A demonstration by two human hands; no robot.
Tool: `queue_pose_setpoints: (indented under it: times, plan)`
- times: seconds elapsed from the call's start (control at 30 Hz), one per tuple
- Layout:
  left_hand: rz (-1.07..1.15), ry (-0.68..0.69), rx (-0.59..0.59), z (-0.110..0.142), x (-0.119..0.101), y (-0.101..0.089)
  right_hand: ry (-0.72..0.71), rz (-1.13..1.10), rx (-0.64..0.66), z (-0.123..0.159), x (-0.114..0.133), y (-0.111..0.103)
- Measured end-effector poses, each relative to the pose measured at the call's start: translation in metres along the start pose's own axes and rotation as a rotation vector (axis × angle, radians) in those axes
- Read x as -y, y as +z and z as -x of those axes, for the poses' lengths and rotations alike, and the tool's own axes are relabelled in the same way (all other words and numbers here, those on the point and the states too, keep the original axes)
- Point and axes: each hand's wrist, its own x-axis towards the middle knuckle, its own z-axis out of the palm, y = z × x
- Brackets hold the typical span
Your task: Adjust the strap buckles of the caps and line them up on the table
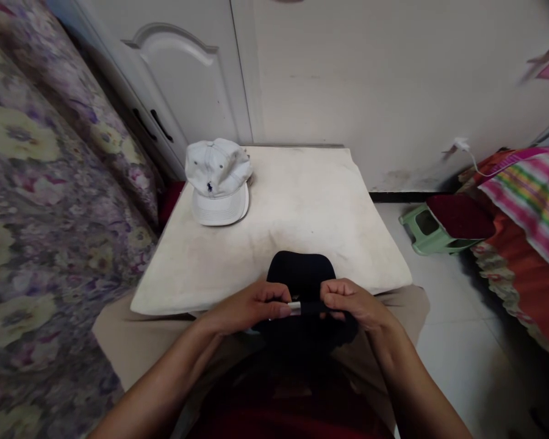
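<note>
A black cap [301, 268] is held at the table's near edge, its brim pointing away from me. My left hand [268, 303] pinches the left part of the cap's back strap, beside a small pale metallic-looking buckle [294, 306]. On the right, my right hand [346, 299] grips the same dark strap [312, 306] between thumb and fingers. The lower part of the cap blends into shadow over my lap. A white cap [217, 177] with a small dark logo stands farther off at the table's left, apart from both hands.
The cream-covered table [311, 201] reaches to the wall. A floral curtain [50, 244] hangs at left, near a white cabinet door [178, 67]. A green stool [427, 225] with a dark red top stands right, beside a bed with a striped cover [535, 195].
</note>
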Motion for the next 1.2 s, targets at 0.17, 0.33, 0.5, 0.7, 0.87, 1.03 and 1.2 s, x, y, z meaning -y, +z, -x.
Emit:
queue_pose_setpoints:
  times: [0.17,0.33,0.5,0.7,0.87,1.03,1.2]
  plan:
    - [0.143,0.016,-0.014,-0.001,-0.001,0.003,-0.016,0.071,-0.042,-0.003,0.004,0.005]
    - [0.311,-0.001,0.026,-0.003,0.003,0.005,-0.104,0.236,-0.165,-0.006,0.005,0.011]
    - [0.325,0.007,0.011,-0.002,0.006,0.006,-0.209,0.450,-0.296,-0.003,-0.001,0.005]
    - [0.027,-0.014,-0.005,-0.004,-0.004,0.015,-0.194,0.443,-0.185,0.014,0.021,0.018]
    - [-0.092,0.024,-0.065,-0.005,-0.012,0.024,-0.109,0.409,-0.049,0.011,0.029,0.039]
    - [-0.007,0.114,-0.075,0.006,-0.014,0.019,-0.105,0.182,0.023,0.003,0.016,0.040]
    - [0.006,0.159,-0.109,0.015,-0.015,0.011,-0.119,0.116,0.014,0.006,0.015,0.036]
